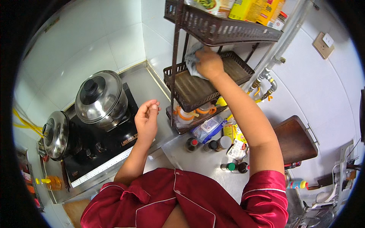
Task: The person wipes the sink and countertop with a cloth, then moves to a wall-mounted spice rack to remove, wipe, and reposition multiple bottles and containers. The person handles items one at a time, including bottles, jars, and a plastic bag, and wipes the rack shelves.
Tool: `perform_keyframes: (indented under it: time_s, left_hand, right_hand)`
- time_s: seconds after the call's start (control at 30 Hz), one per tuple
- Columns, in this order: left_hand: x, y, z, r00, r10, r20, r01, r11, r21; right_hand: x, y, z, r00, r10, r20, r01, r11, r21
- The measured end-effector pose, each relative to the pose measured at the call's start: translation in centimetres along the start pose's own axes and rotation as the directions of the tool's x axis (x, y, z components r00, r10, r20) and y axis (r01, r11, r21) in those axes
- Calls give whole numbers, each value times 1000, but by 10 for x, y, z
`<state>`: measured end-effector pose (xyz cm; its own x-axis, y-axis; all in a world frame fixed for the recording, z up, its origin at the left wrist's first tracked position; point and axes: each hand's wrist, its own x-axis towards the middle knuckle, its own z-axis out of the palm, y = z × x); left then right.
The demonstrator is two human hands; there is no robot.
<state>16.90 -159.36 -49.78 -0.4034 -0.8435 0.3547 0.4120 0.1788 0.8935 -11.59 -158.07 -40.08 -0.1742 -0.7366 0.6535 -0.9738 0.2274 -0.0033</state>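
My right hand [210, 63] grips a crumpled grey-blue cloth [192, 60] inside the middle tier of a dark brown plastic rack. That tier is a shallow basket [194, 88] with slotted sides, and no goods show in it. The cloth reaches its left end, close to the rack's post [174, 68]. In the air between the stove and the rack is my left hand [147, 114], fingers loosely curled and holding nothing. Part of the basket's back is hidden behind my right hand and the upper tier [228, 31].
A lidded steel pot [98, 98] stands on the black gas stove [107, 145], left of a second lidded pan [55, 135]. Orange-lidded jars [185, 116] fill the lowest tier. Wet wipes [209, 126] and several bottles sit on the steel counter. Gas pipes [263, 82] run behind my right arm.
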Motion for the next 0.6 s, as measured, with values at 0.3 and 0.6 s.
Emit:
perform_keyframes:
  time_s: [0.3,0.6]
  left_hand:
    - [-14,-2,-24,998,-56,-11,56,998,35]
    - [-37,-4,-39,965,-260,-44,263,956,127]
  right_hand:
    - [38,61,-12,942,133,-309,-172,980,-102]
    - [19,66,-8,870,422,255,-439,898,10]
